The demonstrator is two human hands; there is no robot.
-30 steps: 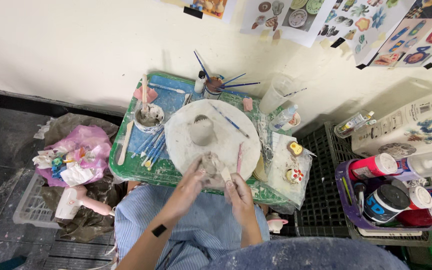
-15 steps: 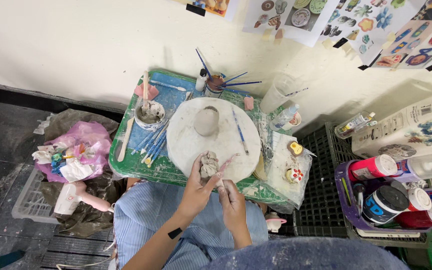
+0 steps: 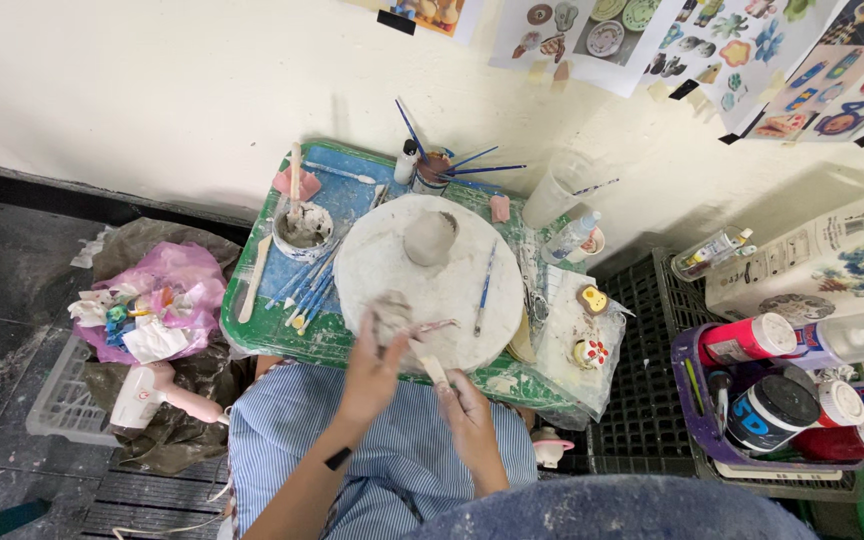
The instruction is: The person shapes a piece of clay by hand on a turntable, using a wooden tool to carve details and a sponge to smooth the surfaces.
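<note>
We look down at a round white board (image 3: 422,290) on a green tray (image 3: 282,340). At its six o'clock edge, our left hand (image 3: 372,375) grips a lump of grey clay (image 3: 390,312). Our right hand (image 3: 467,410) pinches a small wooden tool (image 3: 434,370) touching the lump. A grey clay cup (image 3: 430,238) stands at twelve o'clock.

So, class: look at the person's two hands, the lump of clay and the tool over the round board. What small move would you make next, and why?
Probably bring the tool in the right hand up to the clay lump that the left hand holds. The tool's tip sits just beside the lump, above the round board, and points toward it.
</note>
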